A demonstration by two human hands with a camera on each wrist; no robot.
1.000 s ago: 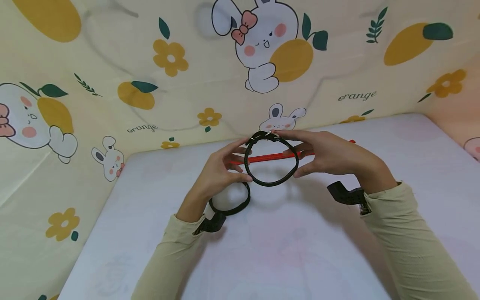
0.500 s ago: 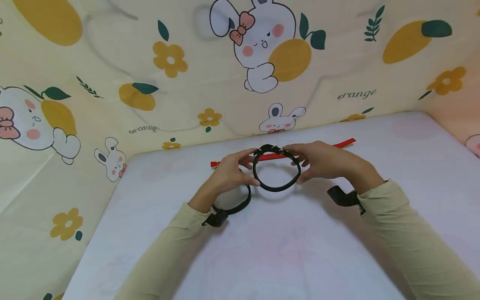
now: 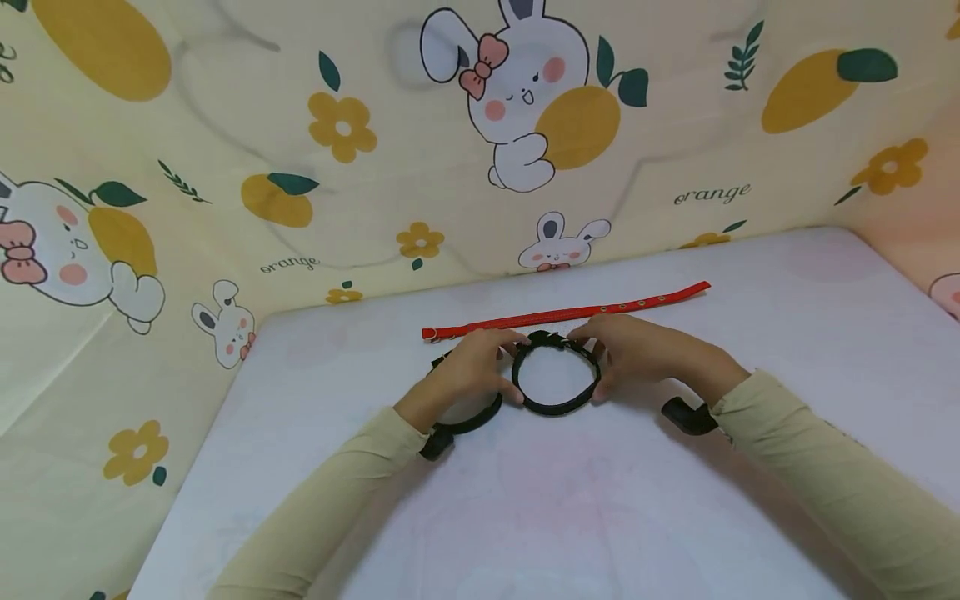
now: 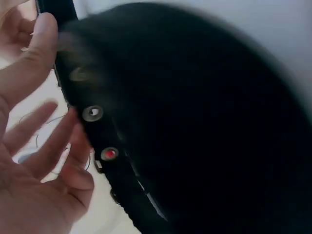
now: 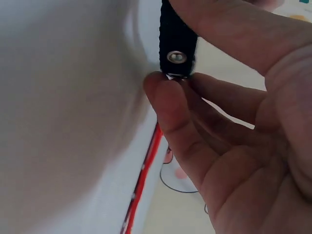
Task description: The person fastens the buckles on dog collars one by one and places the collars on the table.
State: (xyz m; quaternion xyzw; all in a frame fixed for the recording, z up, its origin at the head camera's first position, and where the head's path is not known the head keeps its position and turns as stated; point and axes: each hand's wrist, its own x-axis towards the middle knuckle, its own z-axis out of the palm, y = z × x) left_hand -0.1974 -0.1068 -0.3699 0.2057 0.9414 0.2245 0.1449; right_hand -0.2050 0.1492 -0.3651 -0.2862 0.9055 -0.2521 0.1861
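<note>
A black eyeleted collar (image 3: 555, 409), buckled into a ring, is held between both hands, low over the white table. My left hand (image 3: 468, 371) grips its left side, thumb at the near part and forefinger by the buckle. My right hand (image 3: 637, 350) grips the right side the same way. In the right wrist view, the collar's strap (image 5: 176, 39) with a metal eyelet shows beside the fingertips. A second black collar (image 3: 472, 423), also ringed, lies under my left forearm and hand, partly hidden. Its dark band (image 4: 195, 107) with eyelets fills much of the left wrist view, blurred.
A red collar (image 3: 540, 317) with eyelets lies stretched out behind the hands. The white table (image 3: 525, 517) reaches back to a patterned cloth wall (image 3: 465, 183) with rabbits and oranges. Another cloth side (image 3: 67, 358) rises along the left.
Both hands have lowered the ringed black collar toward the table and nearer the body, from in front of the red collar. The red collar now shows almost whole; the second black collar stays in place.
</note>
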